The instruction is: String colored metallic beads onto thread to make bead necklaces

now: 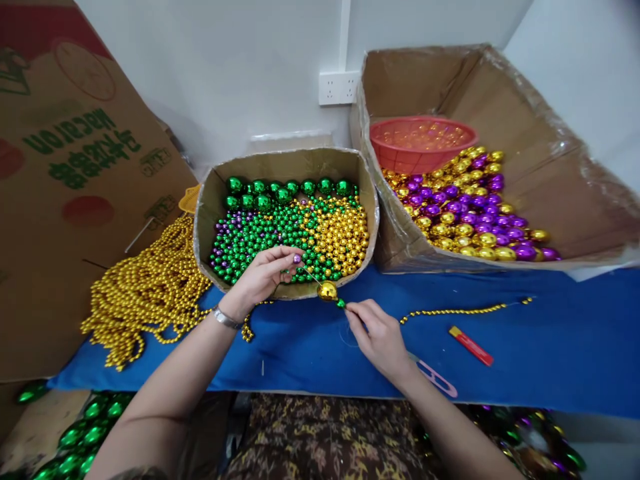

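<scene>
My left hand [270, 272] is closed, pinching a small purple bead [297, 259] over the near rim of the small box. From there a thin straight thread or needle runs to a large gold bead [327, 291] with a green bead [341, 303] just below it. My right hand [376, 333] pinches the strand right beside the green bead, its fingertips closed. Fine clear thread loops faintly under that hand. In the small cardboard box [200, 233] lie large green beads along the back, with small green, purple and gold beads in front.
Gold bead strands [150, 287] are heaped at the left by a tall carton [60, 200]. On the right, a bigger box [565, 173] holds gold and purple beads and a red basket [420, 160]. A short gold strand [455, 311], red packet [471, 345] and pink-handled tool [436, 379] lie on blue cloth.
</scene>
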`<state>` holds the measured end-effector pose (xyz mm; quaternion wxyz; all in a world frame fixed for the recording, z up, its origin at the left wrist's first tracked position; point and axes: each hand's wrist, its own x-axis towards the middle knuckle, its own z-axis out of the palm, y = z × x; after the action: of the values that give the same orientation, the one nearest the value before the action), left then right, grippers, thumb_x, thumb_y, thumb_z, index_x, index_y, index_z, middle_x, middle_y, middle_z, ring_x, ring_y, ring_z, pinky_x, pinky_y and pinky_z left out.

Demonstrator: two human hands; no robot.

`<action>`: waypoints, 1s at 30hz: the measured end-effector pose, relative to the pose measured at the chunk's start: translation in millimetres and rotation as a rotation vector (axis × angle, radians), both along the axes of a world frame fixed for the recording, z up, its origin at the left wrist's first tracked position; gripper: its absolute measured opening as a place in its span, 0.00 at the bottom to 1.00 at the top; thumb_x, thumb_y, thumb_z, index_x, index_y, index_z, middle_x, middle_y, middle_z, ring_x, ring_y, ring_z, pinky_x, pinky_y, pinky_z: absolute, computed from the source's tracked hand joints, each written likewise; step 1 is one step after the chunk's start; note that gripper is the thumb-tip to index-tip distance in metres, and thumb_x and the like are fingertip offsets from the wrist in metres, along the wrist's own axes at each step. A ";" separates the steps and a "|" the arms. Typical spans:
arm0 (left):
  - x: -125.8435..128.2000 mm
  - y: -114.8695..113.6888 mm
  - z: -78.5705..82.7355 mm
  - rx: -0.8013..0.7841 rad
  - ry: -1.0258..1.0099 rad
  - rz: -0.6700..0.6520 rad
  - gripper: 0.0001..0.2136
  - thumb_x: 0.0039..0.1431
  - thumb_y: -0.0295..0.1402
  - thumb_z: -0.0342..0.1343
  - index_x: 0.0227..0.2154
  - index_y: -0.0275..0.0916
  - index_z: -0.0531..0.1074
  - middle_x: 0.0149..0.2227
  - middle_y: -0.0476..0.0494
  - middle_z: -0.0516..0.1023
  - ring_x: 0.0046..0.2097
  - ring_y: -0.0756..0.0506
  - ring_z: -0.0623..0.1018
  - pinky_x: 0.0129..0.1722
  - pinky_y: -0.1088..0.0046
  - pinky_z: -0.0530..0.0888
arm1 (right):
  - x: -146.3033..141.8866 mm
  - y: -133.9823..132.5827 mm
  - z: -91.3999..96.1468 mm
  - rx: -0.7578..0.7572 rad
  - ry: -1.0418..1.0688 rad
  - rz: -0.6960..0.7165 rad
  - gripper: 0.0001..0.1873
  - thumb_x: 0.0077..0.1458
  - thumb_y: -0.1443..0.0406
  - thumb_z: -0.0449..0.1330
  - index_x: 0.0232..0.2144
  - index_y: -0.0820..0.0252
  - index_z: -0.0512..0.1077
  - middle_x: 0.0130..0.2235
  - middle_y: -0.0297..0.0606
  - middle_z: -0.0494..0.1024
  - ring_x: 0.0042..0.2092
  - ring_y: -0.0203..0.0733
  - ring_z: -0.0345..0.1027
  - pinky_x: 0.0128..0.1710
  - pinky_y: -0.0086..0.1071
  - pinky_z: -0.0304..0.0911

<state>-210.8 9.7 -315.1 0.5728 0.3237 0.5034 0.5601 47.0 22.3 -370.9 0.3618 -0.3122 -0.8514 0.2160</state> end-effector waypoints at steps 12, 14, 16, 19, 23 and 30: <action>1.8 -8.2 -7.8 0.005 -0.204 -0.039 0.13 0.53 0.35 0.65 0.39 0.33 0.77 0.31 0.43 0.77 0.30 0.52 0.75 0.25 0.80 0.70 | 2.1 -1.9 0.2 0.020 0.005 -0.010 0.09 0.64 0.67 0.52 0.40 0.60 0.72 0.35 0.40 0.77 0.35 0.38 0.73 0.36 0.30 0.67; 2.7 -8.8 -9.3 0.013 -0.224 -0.045 0.12 0.54 0.35 0.64 0.40 0.34 0.76 0.31 0.44 0.77 0.30 0.52 0.75 0.25 0.80 0.70 | 2.1 -2.1 -0.8 0.023 0.007 -0.005 0.08 0.64 0.67 0.53 0.40 0.60 0.72 0.35 0.40 0.77 0.35 0.38 0.73 0.37 0.30 0.67; 3.2 -9.3 -10.9 0.021 -0.243 -0.052 0.12 0.55 0.35 0.63 0.39 0.35 0.76 0.30 0.44 0.77 0.29 0.52 0.75 0.24 0.80 0.70 | 2.2 -2.3 -1.5 0.022 0.002 -0.004 0.08 0.64 0.67 0.53 0.40 0.61 0.72 0.35 0.40 0.77 0.35 0.38 0.73 0.37 0.30 0.67; 3.5 -9.9 -12.5 0.018 -0.251 -0.059 0.11 0.55 0.35 0.63 0.38 0.34 0.76 0.30 0.44 0.76 0.28 0.52 0.75 0.24 0.80 0.70 | 2.7 -2.7 -1.5 0.019 -0.010 -0.010 0.09 0.64 0.66 0.52 0.40 0.60 0.73 0.34 0.40 0.77 0.35 0.38 0.73 0.37 0.30 0.67; 5.1 -10.1 -11.9 0.007 -0.237 -0.051 0.12 0.54 0.35 0.64 0.37 0.32 0.76 0.28 0.44 0.76 0.27 0.52 0.75 0.23 0.81 0.70 | 4.7 -3.1 -1.1 0.014 -0.022 -0.014 0.10 0.64 0.65 0.51 0.40 0.59 0.73 0.34 0.40 0.77 0.35 0.38 0.73 0.38 0.29 0.68; 15.2 -14.7 -9.1 -0.008 -0.122 -0.050 0.14 0.53 0.39 0.64 0.37 0.32 0.77 0.27 0.44 0.76 0.27 0.53 0.74 0.22 0.81 0.69 | 5.4 -4.5 -2.3 0.022 -0.036 -0.014 0.10 0.65 0.65 0.51 0.40 0.59 0.73 0.34 0.40 0.77 0.36 0.38 0.73 0.38 0.30 0.68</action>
<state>-195.6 -4.9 -324.2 0.6173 0.2991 0.4614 0.5626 52.4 17.7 -373.2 0.3512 -0.3183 -0.8579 0.1985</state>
